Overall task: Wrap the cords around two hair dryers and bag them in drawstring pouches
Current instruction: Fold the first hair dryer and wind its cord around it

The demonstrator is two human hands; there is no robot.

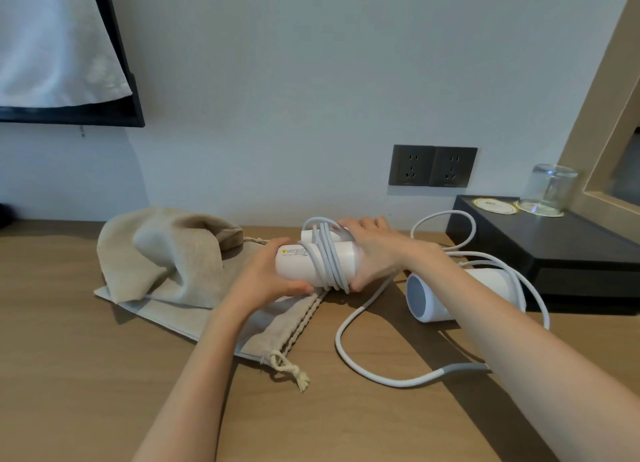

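1. The left hand (268, 273) and the right hand (372, 254) hold the first hair dryer (311, 266) up above the table (86, 375). The left fingers curl around one end of it. The right fingers wrap around the other end, near the wound cord (329, 257). Both hands grip it tight.

2. The cord is looped around the dryer many times. I cannot see where its plug end is. If the end is not tucked in, the loops may slip off when the right hand lets go. Then the cord would have to be wound again.

3. The flat pouch (263, 326) lies on the table under the hands. Its top looks shut, and its string (289, 370) ends in a knot. Someone must open it first. With both hands busy, one hand has to let go, and the dryer could drop.

4. The other pouch (162, 257) is bunched up beside the flat one, on the left.

5. The second hair dryer (446, 297) lies on its side on the table, to the right. Its loose cord (363, 361) curls over the table and under the right arm. The arm could catch it and pull that dryer along.

6. A glass (550, 188) stands upside down on a dark tray (554, 247) at the back right. A tugged cord could bump the tray.
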